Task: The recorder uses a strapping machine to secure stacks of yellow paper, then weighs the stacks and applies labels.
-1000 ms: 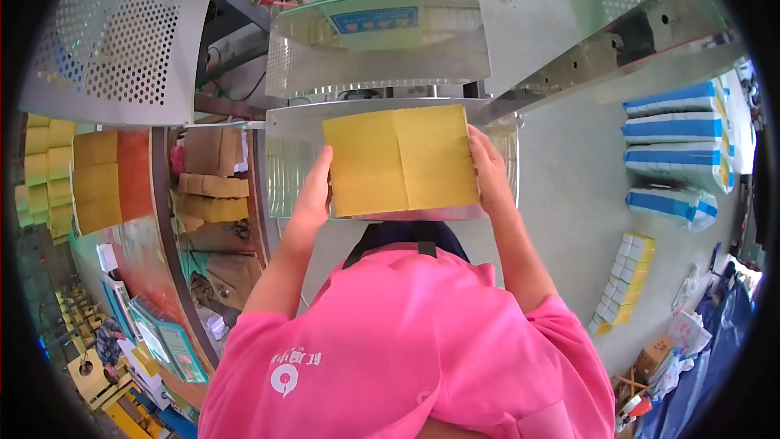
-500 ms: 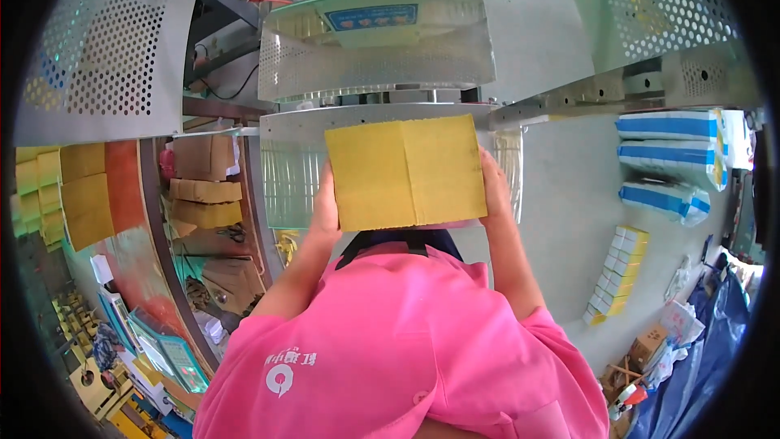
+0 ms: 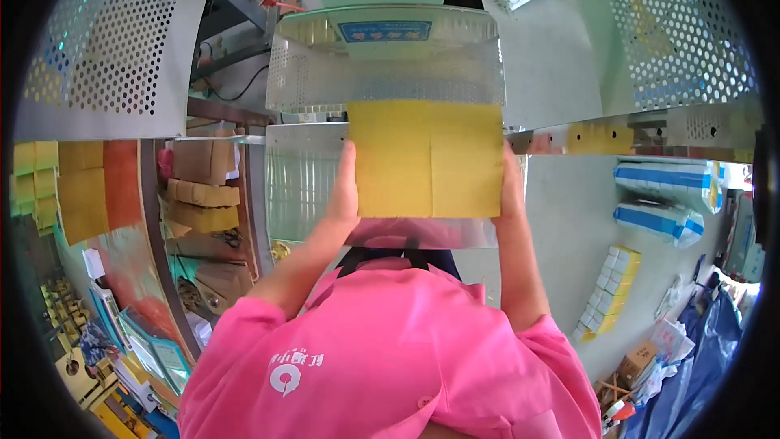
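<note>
While my left hand (image 3: 347, 187) and right hand (image 3: 512, 187) grip the creased yellow paper block (image 3: 427, 161) from opposite sides at frame centre, its upper edge visually meets the shiny panel (image 3: 386, 73); uneven squeezing could buckle it or let it slip.

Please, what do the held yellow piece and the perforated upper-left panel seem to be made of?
Yellow piece: probably paper or card, matte; its face is dull, with a crease-like line down the middle.
Perforated panel: likely sheet metal, smooth grey, from its regular round holes; painted or bare, I cannot tell.
</note>
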`<control>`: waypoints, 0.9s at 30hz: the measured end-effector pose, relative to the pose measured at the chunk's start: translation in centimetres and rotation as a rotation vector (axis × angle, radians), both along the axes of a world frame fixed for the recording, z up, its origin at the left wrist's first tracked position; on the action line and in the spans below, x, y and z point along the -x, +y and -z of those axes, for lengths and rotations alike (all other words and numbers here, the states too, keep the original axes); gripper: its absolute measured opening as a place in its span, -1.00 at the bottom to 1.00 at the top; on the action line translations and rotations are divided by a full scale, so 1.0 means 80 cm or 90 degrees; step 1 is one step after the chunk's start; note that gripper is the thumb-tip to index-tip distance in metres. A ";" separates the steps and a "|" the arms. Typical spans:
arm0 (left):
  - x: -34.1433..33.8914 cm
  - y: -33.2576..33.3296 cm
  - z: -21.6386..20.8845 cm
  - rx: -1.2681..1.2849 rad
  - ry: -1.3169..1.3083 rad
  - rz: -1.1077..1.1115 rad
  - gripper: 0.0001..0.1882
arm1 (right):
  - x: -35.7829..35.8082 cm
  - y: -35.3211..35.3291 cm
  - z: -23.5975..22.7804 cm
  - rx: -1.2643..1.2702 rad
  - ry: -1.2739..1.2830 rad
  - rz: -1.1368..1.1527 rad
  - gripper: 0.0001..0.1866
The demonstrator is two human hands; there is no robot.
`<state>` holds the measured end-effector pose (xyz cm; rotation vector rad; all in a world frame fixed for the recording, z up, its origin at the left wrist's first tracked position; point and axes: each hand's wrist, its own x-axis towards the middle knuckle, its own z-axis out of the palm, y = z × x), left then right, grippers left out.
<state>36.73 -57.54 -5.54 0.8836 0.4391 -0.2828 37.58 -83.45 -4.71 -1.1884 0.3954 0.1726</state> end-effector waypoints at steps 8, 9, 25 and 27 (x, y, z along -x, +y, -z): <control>-0.095 -0.013 -0.002 -0.071 -0.034 0.114 -0.33 | -0.065 -0.001 0.018 0.036 0.119 0.083 -0.48; -0.098 -0.011 -0.003 -0.071 -0.018 0.121 -0.34 | -0.066 0.004 0.015 0.063 0.121 0.107 -0.48; -0.087 -0.023 0.011 -0.130 -0.097 0.055 -0.49 | -0.049 -0.022 0.033 -0.123 0.009 -0.009 -0.52; -0.085 -0.022 0.018 -0.122 -0.074 0.059 -0.51 | -0.052 -0.025 0.033 -0.121 -0.023 -0.052 -0.50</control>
